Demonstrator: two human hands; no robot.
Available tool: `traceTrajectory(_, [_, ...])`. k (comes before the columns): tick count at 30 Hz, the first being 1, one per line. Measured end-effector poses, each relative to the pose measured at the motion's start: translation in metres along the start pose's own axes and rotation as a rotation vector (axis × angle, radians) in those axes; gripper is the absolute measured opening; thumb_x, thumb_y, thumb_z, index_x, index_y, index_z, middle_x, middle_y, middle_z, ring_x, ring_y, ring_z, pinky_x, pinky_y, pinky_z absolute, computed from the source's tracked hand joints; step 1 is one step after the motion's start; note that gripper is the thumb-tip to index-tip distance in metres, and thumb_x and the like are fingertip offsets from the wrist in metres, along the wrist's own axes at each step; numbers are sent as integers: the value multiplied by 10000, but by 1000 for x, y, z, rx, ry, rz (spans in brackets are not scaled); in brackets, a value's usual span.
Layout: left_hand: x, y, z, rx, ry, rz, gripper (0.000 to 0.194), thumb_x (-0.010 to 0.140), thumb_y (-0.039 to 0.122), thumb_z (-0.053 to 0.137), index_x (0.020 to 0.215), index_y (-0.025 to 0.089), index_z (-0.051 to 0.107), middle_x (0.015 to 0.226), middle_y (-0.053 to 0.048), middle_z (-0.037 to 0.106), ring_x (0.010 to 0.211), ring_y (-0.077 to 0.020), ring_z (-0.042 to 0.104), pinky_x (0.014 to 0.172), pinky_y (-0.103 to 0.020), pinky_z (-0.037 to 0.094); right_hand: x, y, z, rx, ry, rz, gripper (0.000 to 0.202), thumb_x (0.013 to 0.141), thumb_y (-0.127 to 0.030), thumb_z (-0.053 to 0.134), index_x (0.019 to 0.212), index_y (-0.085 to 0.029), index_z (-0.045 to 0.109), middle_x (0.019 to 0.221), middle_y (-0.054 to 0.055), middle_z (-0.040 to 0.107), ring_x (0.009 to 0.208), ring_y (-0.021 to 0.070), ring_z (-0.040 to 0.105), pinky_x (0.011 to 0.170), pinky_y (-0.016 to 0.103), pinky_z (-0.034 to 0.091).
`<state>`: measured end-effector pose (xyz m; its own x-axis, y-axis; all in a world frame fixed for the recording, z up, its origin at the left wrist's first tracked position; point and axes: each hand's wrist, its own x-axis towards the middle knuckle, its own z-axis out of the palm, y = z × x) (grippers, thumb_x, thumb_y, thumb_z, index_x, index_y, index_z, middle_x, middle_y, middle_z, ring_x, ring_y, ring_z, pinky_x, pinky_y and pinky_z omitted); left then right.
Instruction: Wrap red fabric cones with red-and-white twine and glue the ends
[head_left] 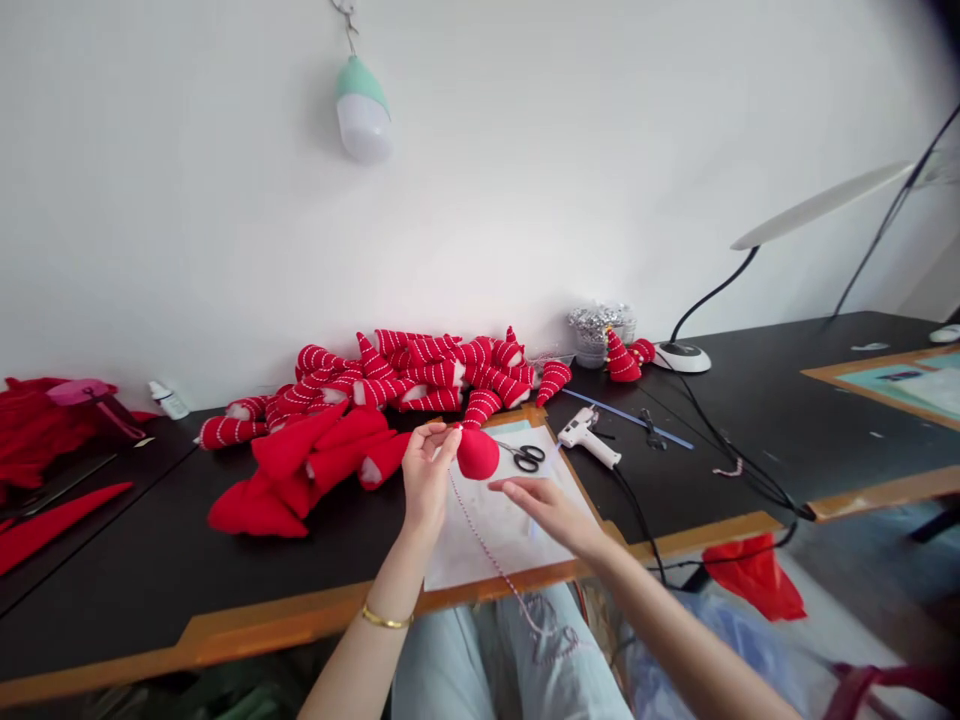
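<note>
Rn, L hand (429,462) is clamped on the red cone (478,456), thumb & fingertips together at its edge, above the white paper (469,550) w/ the scissors (529,458) nearby. R hand (546,510) is open, near the cone; striped cord (489,553) hangs from L hand to the lap (517,655).

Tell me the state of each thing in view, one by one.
Left hand, gripping red fabric piece
Right hand, open
Striped cones, heaped
Plain red cones, heaped, unstriped
Scissors, lying flat
Glue gun, lying down, corded
White bottle, capped
Desk lamp, standing
Hanging bulb, unlit, it seems
</note>
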<state>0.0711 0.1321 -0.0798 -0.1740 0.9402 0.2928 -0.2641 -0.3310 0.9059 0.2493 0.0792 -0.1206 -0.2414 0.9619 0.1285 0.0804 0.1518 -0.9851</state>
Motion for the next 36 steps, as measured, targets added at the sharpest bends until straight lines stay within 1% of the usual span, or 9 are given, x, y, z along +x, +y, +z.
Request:
traceTrajectory(4, [-56, 3, -5, 193, 52, 208, 210, 745, 296, 807, 864, 211, 657, 885, -37, 687, 882, -179, 668, 857, -295, 510, -2, -2, 63, 763, -81, 212, 703, 797, -812, 489, 1028, -193, 729, 1076, 124, 732, 1120, 275, 644, 1018, 450, 427])
traceTrajectory(8, [-96, 3, -22, 332, -94, 307, 213, 718, 273, 835, 899, 248, 726, 984, -74, 704, 1060, -250, 642, 998, -380, 473, 3, -11, 79, 1046, 18, 228, 438, 811, -617, 658, 935, -202, 719, 976, 67, 747, 1049, 224, 665, 998, 378, 459])
traceTrajectory(12, [-107, 10, -39, 279, -158, 290, 350, 677, 399, 857, 967, 250, 729, 1192, -101, 675, 1227, -292, 561, 1100, -421, 393, -1, -22, 75, 966, 170, 136, 351, 750, -523, 754, 869, -193, 726, 898, 43, 758, 984, 215, 681, 995, 342, 457])
traceTrajectory(16, [-95, 21, -42, 122, 4, 117, 357, 844, 525, 665, 1048, 233, 685, 1340, -92, 582, 1279, -255, 525, 1061, -361, 427, -10, -28, 70, 727, 172, 3, 353, 734, -500, 770, 820, -162, 714, 820, 49, 742, 846, 228, 687, 923, 382, 501])
traceTrajectory(20, [-73, 33, -32, -46, -12, -246, 486, 764, 388, 781, 1189, 276, 574, 1340, -69, 572, 1132, -225, 626, 823, -291, 549, -23, -27, 70, 410, 91, -36, 332, 783, -479, 721, 904, -170, 699, 857, 42, 733, 793, 210, 655, 804, 367, 522])
traceTrajectory(25, [-63, 40, -16, -47, -69, -286, 850, 608, 177, 887, 1315, 289, 428, 1156, -48, 665, 969, -195, 683, 795, -288, 569, -34, -23, 76, -22, 6, -113, 246, 810, -413, 709, 837, -177, 645, 793, 44, 703, 742, 203, 628, 762, 356, 489])
traceTrajectory(29, [-60, 40, -12, -131, -3, -369, 586, 700, 325, 838, 1188, 239, 527, 994, -60, 701, 769, -196, 695, 681, -324, 586, -39, -29, 73, 148, -82, -127, 327, 874, -527, 630, 898, -203, 590, 784, 20, 680, 763, 193, 644, 751, 329, 493])
traceTrajectory(32, [-53, 41, -13, -253, 7, -445, 399, 752, 422, 785, 1054, 222, 617, 1029, -88, 707, 861, -216, 702, 695, -319, 597, -45, -31, 71, 285, -205, -82, 400, 886, -594, 590, 974, -205, 553, 751, 5, 668, 713, 174, 654, 720, 309, 492])
traceTrajectory(36, [-48, 45, -15, -365, 2, -486, 396, 777, 479, 752, 1027, 185, 665, 1089, -125, 700, 967, -243, 691, 729, -322, 612, -54, -22, 74, 289, -306, 1, 418, 868, -596, 616, 999, -207, 538, 656, -33, 616, 490, 119, 543, 539, 255, 418])
